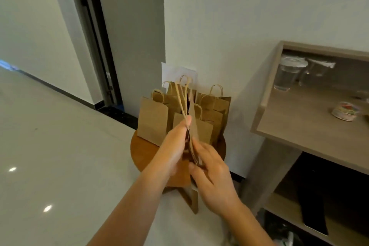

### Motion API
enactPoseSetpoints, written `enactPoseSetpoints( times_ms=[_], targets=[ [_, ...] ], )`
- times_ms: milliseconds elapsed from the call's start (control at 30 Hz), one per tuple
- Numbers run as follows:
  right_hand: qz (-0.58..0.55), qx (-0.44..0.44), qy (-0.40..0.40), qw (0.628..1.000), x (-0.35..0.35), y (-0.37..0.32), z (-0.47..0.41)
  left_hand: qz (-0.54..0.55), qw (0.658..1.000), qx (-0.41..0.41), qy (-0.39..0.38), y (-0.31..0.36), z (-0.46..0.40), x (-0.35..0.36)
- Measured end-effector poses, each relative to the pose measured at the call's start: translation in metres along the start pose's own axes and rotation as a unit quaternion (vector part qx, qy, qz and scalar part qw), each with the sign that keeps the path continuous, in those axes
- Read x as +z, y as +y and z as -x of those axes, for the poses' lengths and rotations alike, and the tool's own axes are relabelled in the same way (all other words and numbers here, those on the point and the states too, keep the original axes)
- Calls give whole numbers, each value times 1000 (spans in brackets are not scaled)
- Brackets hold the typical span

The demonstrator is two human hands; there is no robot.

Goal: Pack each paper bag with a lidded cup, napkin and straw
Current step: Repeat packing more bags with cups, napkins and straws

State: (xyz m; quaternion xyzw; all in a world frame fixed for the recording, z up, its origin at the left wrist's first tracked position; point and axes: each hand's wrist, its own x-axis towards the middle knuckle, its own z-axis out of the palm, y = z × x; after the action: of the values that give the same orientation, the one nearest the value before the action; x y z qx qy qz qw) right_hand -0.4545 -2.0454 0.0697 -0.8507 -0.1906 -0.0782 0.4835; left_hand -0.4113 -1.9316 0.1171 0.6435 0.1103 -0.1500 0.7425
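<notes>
Both hands are on one flat bag (192, 126), held edge-on above the stool (143, 152). Left hand (173, 150) pinches it near the top, thumb up by the base of the twine handles (182, 98); right hand (211, 173) has fingers curled against the lower edge, seemingly working the folded paper apart. We judge this as the opening step, nothing packed in this bag yet.

Other bags (153, 120) stand crowded on the stool against the wall, touching one another (whether any are filled we cannot tell). Lidded cups (287, 74) sit on the shelf (299, 118) to the right, well apart from the bags. Napkins and straws: we cannot pick them out.

Risks as we see them:
- The held bag hangs just above the standing ones; a swing while unfolding could knock them over, and the stool has little spare room at its rim.
- Pulling the sides apart too sharply could tear the paper at the fold or at the handle glue.
- A bag not fully squared at the bottom may tip once a cup with liquid goes in.
- Cups look to hold water; a loose lid means a soaked bag.
</notes>
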Motion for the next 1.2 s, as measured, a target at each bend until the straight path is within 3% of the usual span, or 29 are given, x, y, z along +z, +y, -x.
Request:
enactPoseSetpoints(
  times_ms=[67, 167, 367, 567, 700, 800, 900, 933, 1033, 1133, 1200],
  targets=[
    [-136, 27, 2, 990, 15, -2, -16, -23, 1000, 10, -10, -3, -5, -21],
    [-302, 124, 51, 944, 31, -12, -47, -95, 993, 61, -45, -10, -9, -44],
    [-284, 241, 83, 924, 55, -16, -87, -154, 978, 123, -64, -12, -17, -73],
    [-327, 245, 97, 908, 61, -5, -98, -105, 982, 143, -67, -17, -31, -87],
    [-265, 187, 72, 943, 55, 2, -105, -57, 988, 109, -91, -9, -32, -87],
    [-229, 105, 14, 968, 50, 1, -105, -97, 988, 83, -87, 0, -43, -90],
    [-177, 103, -33, 978, 50, 13, -104, -146, 986, 46, -62, 6, -56, -92],
    [-152, 120, -30, 981, 49, 19, -105, -215, 974, 58, -39, 6, -59, -90],
    [-72, 173, -10, 982, 48, 32, -111, -430, 892, 122, 66, -3, -61, -82],
    [51, 222, 38, 973, 51, 45, -113, -466, 865, 167, 83, -11, -64, -75],
    [68, 208, 55, 974, 49, 47, -111, -480, 854, 169, 103, -14, -72, -79]
  ],
)
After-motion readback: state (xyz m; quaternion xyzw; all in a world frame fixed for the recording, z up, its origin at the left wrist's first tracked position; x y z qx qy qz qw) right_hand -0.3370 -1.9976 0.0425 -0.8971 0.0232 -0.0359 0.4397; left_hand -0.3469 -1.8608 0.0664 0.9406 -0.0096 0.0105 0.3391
